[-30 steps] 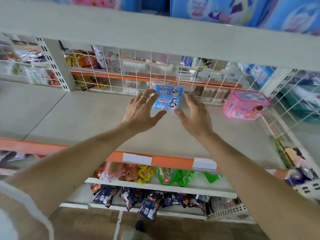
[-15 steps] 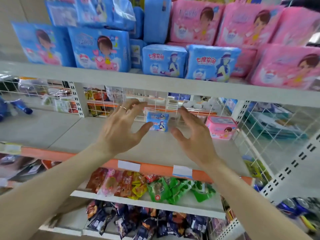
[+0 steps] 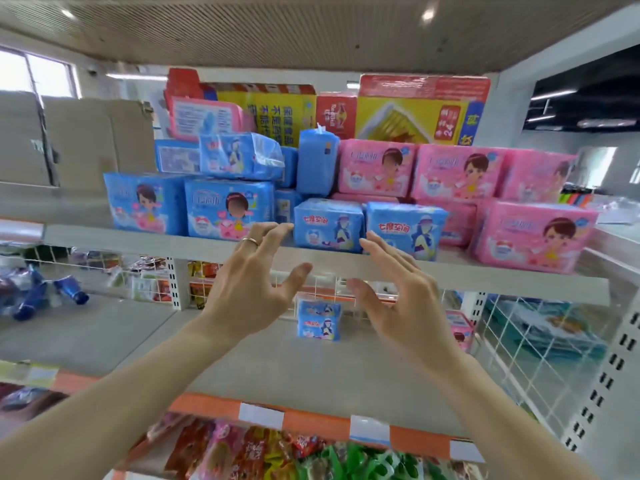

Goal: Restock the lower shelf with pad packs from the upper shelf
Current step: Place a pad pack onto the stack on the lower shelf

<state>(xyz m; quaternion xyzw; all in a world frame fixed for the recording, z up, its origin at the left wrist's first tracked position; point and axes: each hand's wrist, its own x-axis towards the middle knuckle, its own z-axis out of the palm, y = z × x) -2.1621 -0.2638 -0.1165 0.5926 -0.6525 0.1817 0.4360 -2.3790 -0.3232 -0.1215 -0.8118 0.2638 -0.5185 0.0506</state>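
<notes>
Lifted since a moment ago to upper shelf [image 3: 138, 242] edge: left grip [image 3: 249, 289] and right grip [image 3: 405, 306], both empty, fingers spread, near blue pack [image 3: 329, 225]; small pack [image 3: 318, 320] on lower shelf [image 3: 104, 334].

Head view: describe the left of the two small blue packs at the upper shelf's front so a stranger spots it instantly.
Start at the upper shelf, blue stock left, pink right. At its front edge, mid-shelf, stands the left small pack, blue with red lettering. Its twin sits to its right; the taller blue pack stands on its left.

Perhaps 2 stacked packs [image 3: 319, 320], lower shelf [image 3: 263, 372]
</notes>
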